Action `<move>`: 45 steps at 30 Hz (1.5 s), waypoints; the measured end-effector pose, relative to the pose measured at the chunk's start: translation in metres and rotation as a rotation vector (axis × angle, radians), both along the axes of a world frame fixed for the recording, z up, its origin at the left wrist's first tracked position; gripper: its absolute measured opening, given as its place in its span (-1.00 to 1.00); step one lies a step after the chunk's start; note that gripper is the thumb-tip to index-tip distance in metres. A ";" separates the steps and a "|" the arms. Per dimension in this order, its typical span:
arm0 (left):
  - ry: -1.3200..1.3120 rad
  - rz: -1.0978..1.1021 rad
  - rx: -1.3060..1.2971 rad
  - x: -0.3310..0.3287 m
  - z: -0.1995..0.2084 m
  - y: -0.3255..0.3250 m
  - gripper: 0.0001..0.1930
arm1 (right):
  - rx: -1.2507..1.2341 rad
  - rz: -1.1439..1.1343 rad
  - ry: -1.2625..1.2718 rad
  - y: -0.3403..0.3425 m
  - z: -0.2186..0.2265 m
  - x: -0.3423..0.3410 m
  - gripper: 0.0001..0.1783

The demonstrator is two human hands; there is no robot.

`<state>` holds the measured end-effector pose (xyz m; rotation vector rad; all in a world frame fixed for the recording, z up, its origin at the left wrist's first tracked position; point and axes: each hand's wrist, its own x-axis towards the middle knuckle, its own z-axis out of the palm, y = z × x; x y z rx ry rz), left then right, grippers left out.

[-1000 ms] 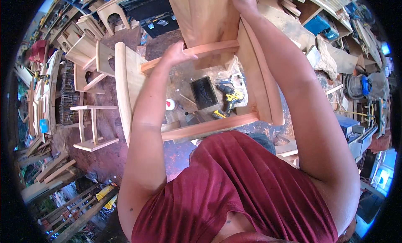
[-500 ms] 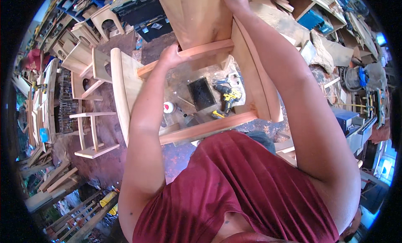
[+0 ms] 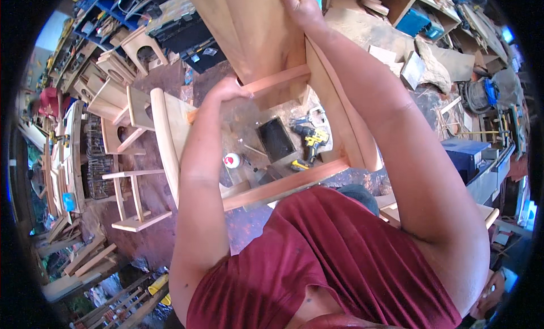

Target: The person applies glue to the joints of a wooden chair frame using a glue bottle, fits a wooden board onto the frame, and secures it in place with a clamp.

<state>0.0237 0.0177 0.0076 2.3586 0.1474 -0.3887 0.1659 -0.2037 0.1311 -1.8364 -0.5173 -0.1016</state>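
A pale wooden frame stands before me, with a left side panel (image 3: 164,142), a curved right side panel (image 3: 340,105), a near crossbar (image 3: 289,184) and a far crossbar (image 3: 280,81). My left hand (image 3: 225,91) is wrapped over the left part of the far crossbar. Behind that bar rises a wide wooden board (image 3: 255,31), its upper end cut off by the picture's edge. High on its right edge, my right hand (image 3: 304,13) grips it, thumb on the face towards me; the other fingers are mostly hidden.
Seen through the frame are a yellow and black cordless drill (image 3: 311,142), a metal clamp (image 3: 316,116), a black tray (image 3: 276,139) and a white bottle with a red mark (image 3: 231,160). Wooden stools (image 3: 136,198) stand at left. A blue box (image 3: 466,153) sits at right.
The whole view has turned slightly, shifting the surroundings. The wide board tilts a little more to the left. Both hands keep the same holds.
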 end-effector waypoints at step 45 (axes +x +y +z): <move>0.047 0.036 -0.116 0.007 0.009 -0.020 0.01 | -0.058 0.278 -0.031 -0.032 -0.022 0.019 -0.35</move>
